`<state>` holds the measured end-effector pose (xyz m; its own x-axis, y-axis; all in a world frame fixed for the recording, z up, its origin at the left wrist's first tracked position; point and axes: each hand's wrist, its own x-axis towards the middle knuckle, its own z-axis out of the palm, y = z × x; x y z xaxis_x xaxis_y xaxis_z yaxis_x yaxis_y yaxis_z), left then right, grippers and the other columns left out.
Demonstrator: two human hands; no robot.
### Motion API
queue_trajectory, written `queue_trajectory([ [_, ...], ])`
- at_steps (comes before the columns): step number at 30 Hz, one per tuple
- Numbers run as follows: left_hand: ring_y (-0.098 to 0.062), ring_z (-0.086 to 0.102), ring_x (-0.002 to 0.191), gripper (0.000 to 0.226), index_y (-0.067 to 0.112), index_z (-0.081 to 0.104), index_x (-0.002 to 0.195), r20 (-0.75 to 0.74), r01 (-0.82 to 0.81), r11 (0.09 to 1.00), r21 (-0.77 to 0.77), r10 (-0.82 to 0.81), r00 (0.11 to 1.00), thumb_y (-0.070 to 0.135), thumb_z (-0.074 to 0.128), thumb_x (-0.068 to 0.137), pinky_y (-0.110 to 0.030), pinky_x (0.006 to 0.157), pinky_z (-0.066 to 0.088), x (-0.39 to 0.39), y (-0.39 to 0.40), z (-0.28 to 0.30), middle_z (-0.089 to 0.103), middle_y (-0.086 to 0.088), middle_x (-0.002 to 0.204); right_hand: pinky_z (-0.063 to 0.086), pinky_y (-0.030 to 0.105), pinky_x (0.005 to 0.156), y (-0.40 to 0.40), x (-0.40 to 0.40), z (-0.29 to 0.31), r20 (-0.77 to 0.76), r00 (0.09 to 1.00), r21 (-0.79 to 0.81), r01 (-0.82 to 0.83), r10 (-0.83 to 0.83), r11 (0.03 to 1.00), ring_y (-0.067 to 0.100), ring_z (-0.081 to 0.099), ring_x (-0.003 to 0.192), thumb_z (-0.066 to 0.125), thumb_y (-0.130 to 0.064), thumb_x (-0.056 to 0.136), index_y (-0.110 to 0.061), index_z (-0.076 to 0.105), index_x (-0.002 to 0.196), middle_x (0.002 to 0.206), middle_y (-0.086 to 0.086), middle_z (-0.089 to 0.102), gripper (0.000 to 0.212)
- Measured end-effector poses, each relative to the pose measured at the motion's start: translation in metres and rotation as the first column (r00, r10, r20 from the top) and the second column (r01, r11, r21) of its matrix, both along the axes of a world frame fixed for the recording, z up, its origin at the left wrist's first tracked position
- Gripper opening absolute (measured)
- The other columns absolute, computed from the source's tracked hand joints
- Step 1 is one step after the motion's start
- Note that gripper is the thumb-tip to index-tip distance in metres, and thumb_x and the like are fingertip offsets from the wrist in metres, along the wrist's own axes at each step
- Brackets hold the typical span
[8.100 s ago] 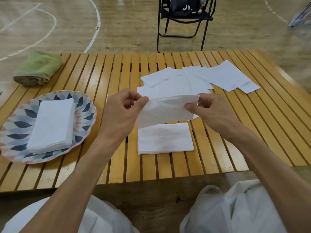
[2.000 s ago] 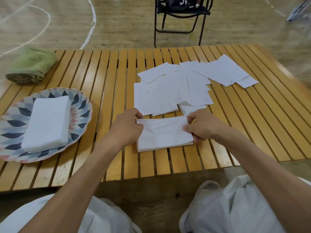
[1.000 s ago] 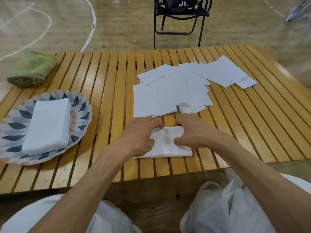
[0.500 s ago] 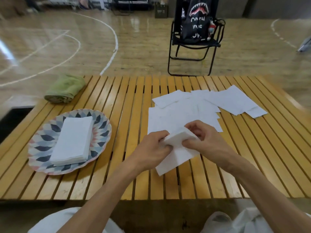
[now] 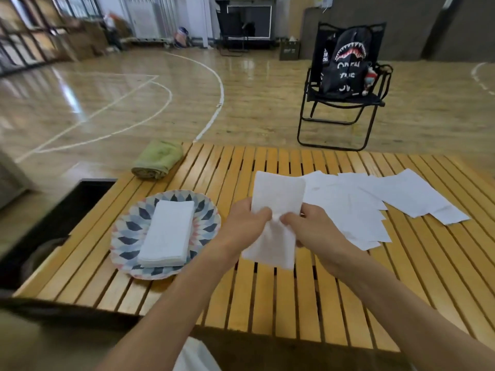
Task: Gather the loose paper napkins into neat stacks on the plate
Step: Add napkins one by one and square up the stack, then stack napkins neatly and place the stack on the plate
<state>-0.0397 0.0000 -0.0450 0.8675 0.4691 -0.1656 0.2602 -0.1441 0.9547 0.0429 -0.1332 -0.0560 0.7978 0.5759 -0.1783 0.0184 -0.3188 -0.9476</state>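
Both hands hold a small stack of white napkins (image 5: 277, 202) upright above the slatted table. My left hand (image 5: 245, 226) pinches its left edge and my right hand (image 5: 308, 231) pinches its right edge, near the stack's middle. To the left lies a patterned plate (image 5: 126, 234) with a neat stack of folded napkins (image 5: 167, 234) on it. Several loose napkins (image 5: 375, 199) are spread over the table to the right of my hands.
A rolled green towel (image 5: 158, 160) lies at the table's far left corner. The yellow slatted table (image 5: 267, 298) ends close to me. A black folding chair (image 5: 342, 89) with a backpack stands on the gym floor beyond. A dark opening sits left of the table.
The stack that lay flat on the table has been lifted by both hands and turned upright, moving left toward the plate. The camera has tilted up.
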Motion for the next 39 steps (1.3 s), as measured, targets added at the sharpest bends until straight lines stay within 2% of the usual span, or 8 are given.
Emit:
queue_trajectory([
  [6, -0.024, 0.066, 0.091, 0.019, 0.015, 0.068, 0.095, -0.102, -0.199, 0.979, 0.047, 0.203, 0.974, 0.028, 0.054, 0.094, -0.037, 0.076, 0.053, -0.045, 0.083, -0.003, 0.069, -0.008, 0.097, 0.049, 0.033, 0.069, 0.081, -0.021, -0.005, -0.186, 0.979, -0.02, -0.094, 0.089, 0.995, 0.023, 0.069, 0.093, 0.059, -0.024, 0.094, -0.016, 0.064, 0.109, 0.102, 0.002, 0.073, 0.017],
  [9, -0.028, 0.065, 0.095, 0.015, 0.011, 0.069, 0.09, -0.112, -0.305, 0.948, 0.094, 0.315, 0.943, 0.021, 0.057, 0.093, -0.038, 0.078, 0.052, -0.064, 0.121, -0.008, 0.068, -0.013, 0.1, 0.049, 0.026, 0.059, 0.123, -0.034, -0.008, -0.224, 0.967, -0.024, -0.129, 0.121, 0.991, 0.018, 0.068, 0.084, 0.061, -0.025, 0.094, -0.016, 0.065, 0.107, 0.096, 0.001, 0.072, 0.016],
  [13, -0.027, 0.064, 0.097, 0.012, 0.013, 0.071, 0.093, -0.107, -0.388, 0.907, 0.165, 0.408, 0.907, 0.019, 0.061, 0.092, -0.042, 0.085, 0.054, -0.081, 0.16, -0.017, 0.068, -0.01, 0.102, 0.041, 0.022, 0.045, 0.17, -0.042, -0.016, -0.156, 0.979, -0.105, -0.146, 0.128, 0.984, 0.015, 0.059, 0.063, 0.062, -0.02, 0.092, -0.01, 0.065, 0.096, 0.08, 0.003, 0.067, 0.011],
  [19, -0.021, 0.059, 0.107, 0.016, 0.015, 0.069, 0.106, -0.116, -0.353, 0.88, 0.319, 0.406, 0.907, 0.02, 0.062, 0.093, -0.037, 0.086, 0.054, -0.089, 0.189, -0.04, 0.062, -0.002, 0.123, 0.037, 0.015, 0.034, 0.21, -0.048, -0.038, -0.059, 0.99, -0.219, -0.138, 0.128, 0.966, 0.015, 0.069, 0.069, 0.061, -0.018, 0.089, -0.018, 0.059, 0.087, 0.084, 0.002, 0.069, 0.003],
  [26, -0.018, 0.059, 0.102, 0.021, 0.016, 0.065, 0.114, -0.13, -0.357, 0.852, 0.383, 0.432, 0.892, 0.023, 0.063, 0.094, -0.022, 0.061, 0.043, -0.087, 0.199, -0.058, 0.062, 0.0, 0.112, 0.064, 0.035, 0.065, 0.225, -0.049, -0.054, 0.05, 0.989, -0.292, -0.12, 0.14, 0.949, 0.02, 0.073, 0.076, 0.061, -0.021, 0.087, -0.011, 0.067, 0.09, 0.086, 0.005, 0.072, 0.012],
  [31, -0.018, 0.057, 0.1, 0.03, 0.014, 0.063, 0.121, -0.145, -0.344, 0.825, 0.448, 0.446, 0.883, 0.025, 0.064, 0.093, -0.035, 0.08, 0.055, -0.087, 0.196, -0.063, 0.062, 0.0, 0.107, 0.043, 0.016, 0.039, 0.222, -0.052, -0.058, 0.103, 0.981, -0.304, -0.124, 0.162, 0.945, 0.019, 0.07, 0.073, 0.059, -0.021, 0.09, -0.01, 0.064, 0.099, 0.086, 0.005, 0.067, 0.015],
  [34, -0.018, 0.058, 0.1, 0.031, 0.014, 0.063, 0.122, -0.145, -0.334, 0.807, 0.487, 0.452, 0.88, 0.025, 0.065, 0.093, -0.037, 0.083, 0.056, -0.087, 0.195, -0.065, 0.062, -0.001, 0.107, 0.047, 0.02, 0.046, 0.222, -0.052, -0.061, 0.116, 0.979, -0.309, -0.125, 0.168, 0.943, 0.021, 0.07, 0.075, 0.059, -0.021, 0.089, -0.009, 0.065, 0.096, 0.085, 0.007, 0.067, 0.015],
  [39, -0.016, 0.058, 0.097, 0.036, 0.013, 0.06, 0.125, -0.138, -0.324, 0.784, 0.529, 0.456, 0.879, 0.029, 0.066, 0.092, -0.026, 0.069, 0.051, -0.09, 0.193, -0.068, 0.064, -0.003, 0.111, 0.047, 0.021, 0.053, 0.221, -0.054, -0.067, 0.143, 0.975, -0.321, -0.12, 0.173, 0.94, 0.018, 0.066, 0.078, 0.059, -0.026, 0.092, -0.011, 0.064, 0.097, 0.085, 0.004, 0.064, 0.017],
])
